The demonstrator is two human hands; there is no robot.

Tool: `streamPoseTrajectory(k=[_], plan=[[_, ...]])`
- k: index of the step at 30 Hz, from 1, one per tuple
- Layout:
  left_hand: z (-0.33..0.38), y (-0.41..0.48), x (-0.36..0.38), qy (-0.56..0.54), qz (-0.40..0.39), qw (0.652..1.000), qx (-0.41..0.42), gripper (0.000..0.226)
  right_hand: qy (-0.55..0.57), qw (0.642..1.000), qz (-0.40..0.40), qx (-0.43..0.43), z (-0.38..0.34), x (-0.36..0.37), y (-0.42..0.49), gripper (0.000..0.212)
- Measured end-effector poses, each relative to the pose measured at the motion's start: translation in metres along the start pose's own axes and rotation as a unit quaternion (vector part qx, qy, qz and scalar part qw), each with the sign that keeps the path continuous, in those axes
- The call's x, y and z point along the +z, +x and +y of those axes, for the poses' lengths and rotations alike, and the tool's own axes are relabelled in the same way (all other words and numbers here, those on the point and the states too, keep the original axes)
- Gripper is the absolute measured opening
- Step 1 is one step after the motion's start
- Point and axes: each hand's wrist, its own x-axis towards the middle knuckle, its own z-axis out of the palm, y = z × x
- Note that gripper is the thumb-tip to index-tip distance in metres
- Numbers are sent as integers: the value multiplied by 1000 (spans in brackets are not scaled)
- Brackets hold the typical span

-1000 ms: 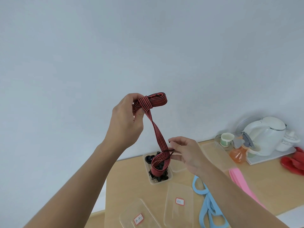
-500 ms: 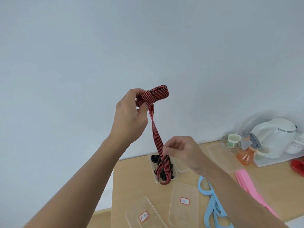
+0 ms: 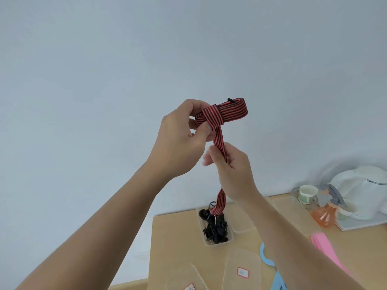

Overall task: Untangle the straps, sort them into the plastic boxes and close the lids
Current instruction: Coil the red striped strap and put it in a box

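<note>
Above the desk (image 3: 173,248), the left hand (image 3: 178,141) pinches the folded bundle of a red-and-black strap (image 3: 230,111) in its fingers (image 3: 206,130). At 5 o'clock from it, the right hand (image 3: 234,174) has its fingers curled round the strap's hanging tail. The tail's end dangles at 6 o'clock, over an open plastic box (image 3: 216,245) of black straps (image 3: 215,229).

Materials, finish
Strap (image 3: 228,110): woven cloth, matt. Box (image 3: 217,244), 5 o'clock: clear plastic. Table (image 3: 173,248): pale wood, smooth. Kettle (image 3: 360,191), 4 o'clock: glossy.
</note>
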Motion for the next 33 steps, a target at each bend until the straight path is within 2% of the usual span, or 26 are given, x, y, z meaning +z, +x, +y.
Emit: streamPoseTrajectory(k=[3,6,11,13,17,20,22,26,29,33], plan=[[8,12,-7,37,3,999,23,22,69,997,-28,-13,-19,-1,11,16],[5,19,-10,64,-14,998,19,23,7,999,-31,-30,-22,-1,21,19],[-10,18,-9,25,-18,999,-33,19,106,990,-86,46,-28,-5,25,22],[-18,17,-7,-6,-8,998,-57,18,114,987,-81,76,-29,-8,22,24],[-35,11,4,-24,47,995,-80,19,6,998,-44,51,-31,-14,20,27],[-48,5,11,15,85,994,-64,22,-30,997,-57,50,-36,-17,15,29],[-57,1,12,29,93,993,-73,25,-103,992,-71,26,-36,-22,13,30],[-74,-11,12,84,58,989,-105,29,-353,929,-98,-59,-30,-23,5,16],[-79,-19,17,173,18,983,-61,29,-412,895,-98,-138,-25,-24,5,25],[-80,-23,17,250,-26,968,-13,32,-435,877,-140,-149,-27,-39,25,23]])
